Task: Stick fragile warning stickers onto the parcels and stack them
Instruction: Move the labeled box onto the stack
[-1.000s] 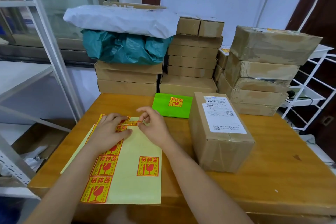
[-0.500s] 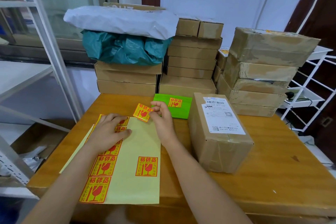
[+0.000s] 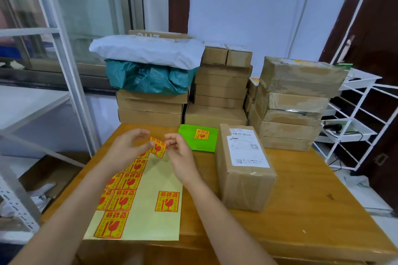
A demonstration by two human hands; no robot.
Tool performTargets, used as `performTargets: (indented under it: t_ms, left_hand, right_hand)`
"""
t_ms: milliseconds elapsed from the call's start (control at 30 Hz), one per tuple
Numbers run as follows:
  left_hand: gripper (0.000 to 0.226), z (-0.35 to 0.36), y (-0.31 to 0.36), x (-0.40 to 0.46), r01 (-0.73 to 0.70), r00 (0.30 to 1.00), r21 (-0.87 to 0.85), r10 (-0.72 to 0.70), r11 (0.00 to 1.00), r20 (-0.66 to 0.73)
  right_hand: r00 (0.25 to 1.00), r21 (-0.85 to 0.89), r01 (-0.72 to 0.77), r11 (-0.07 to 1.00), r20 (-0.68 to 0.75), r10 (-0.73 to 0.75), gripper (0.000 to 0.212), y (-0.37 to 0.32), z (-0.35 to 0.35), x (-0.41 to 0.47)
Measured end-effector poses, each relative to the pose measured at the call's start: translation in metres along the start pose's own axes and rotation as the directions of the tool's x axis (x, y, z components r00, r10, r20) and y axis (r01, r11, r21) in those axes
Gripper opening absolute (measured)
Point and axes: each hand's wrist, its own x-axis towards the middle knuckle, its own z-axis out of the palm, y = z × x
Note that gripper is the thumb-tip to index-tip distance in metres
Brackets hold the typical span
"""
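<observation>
A peeled red-and-yellow fragile sticker (image 3: 157, 146) hangs in the air above the far end of the pale yellow sticker sheet (image 3: 150, 180). My right hand (image 3: 181, 155) pinches its upper right edge. My left hand (image 3: 127, 148) holds its left edge with thumb and curled fingers. Several more stickers stay on the sheet. A brown parcel (image 3: 243, 170) with a white shipping label stands to the right of my hands. A flat green parcel (image 3: 199, 142) bearing a fragile sticker lies behind it on the left.
Stacks of brown boxes (image 3: 221, 92) and taped parcels (image 3: 293, 103) line the far edge of the wooden table (image 3: 312, 211). White and teal mail bags (image 3: 148, 66) lie on the left stack. A white wire rack (image 3: 355, 127) stands right, a metal shelf frame (image 3: 64, 66) left.
My left hand has lifted off the sheet and risen to the sticker. The right hand carried the peeled sticker up and slightly right, so it now hangs between both hands.
</observation>
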Motion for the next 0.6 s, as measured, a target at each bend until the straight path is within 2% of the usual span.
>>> performTargets:
  t_ms: [100,200,333,600]
  left_hand:
    - [0.017,-0.003,0.017,-0.004,0.016,0.995,-0.048,-0.020,0.999,-0.097]
    - [0.006,-0.007,0.039,-0.012,-0.009,0.994,-0.196,-0.013,0.981,-0.110]
    - [0.013,-0.007,0.077,-0.019,-0.074,0.995,-0.324,0.050,0.943,-0.082]
    - [0.026,0.059,0.151,-0.008,-0.028,1.000,-0.450,0.023,0.893,-0.018]
  right_hand:
    - [0.998,-0.017,0.060,0.998,-0.006,-0.060,0.034,-0.022,-0.006,-0.002]
    - [0.992,-0.043,0.126,0.991,0.014,-0.125,0.036,-0.046,-0.019,-0.007]
    - [0.983,-0.051,0.179,0.983,-0.036,-0.181,0.034,-0.067,-0.047,-0.010]
    - [0.937,-0.155,0.194,0.969,-0.261,-0.230,0.032,-0.091,-0.134,-0.018]
